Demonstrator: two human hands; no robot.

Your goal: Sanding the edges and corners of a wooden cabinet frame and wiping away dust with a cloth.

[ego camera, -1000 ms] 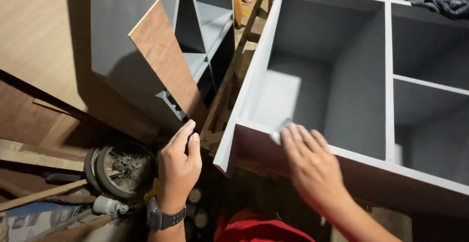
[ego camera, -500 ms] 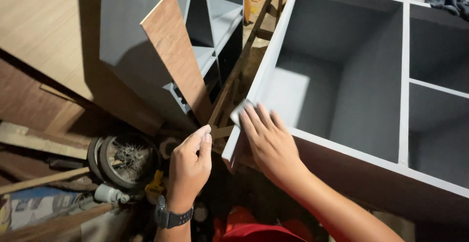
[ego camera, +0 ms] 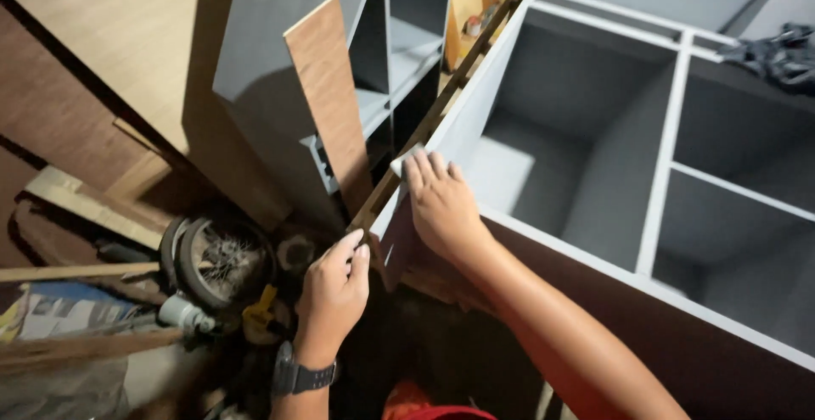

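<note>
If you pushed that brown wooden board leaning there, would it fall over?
Probably yes. The brown board is tall and narrow and only leans, tilted, against the grey panels, so a sideways push could slide or tip it. It looks flat and stiff, so it would likely topple whole rather than bend.

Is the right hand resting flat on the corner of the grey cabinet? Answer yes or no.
Yes, the right hand lies palm-down over the near corner of the grey cabinet.
</note>
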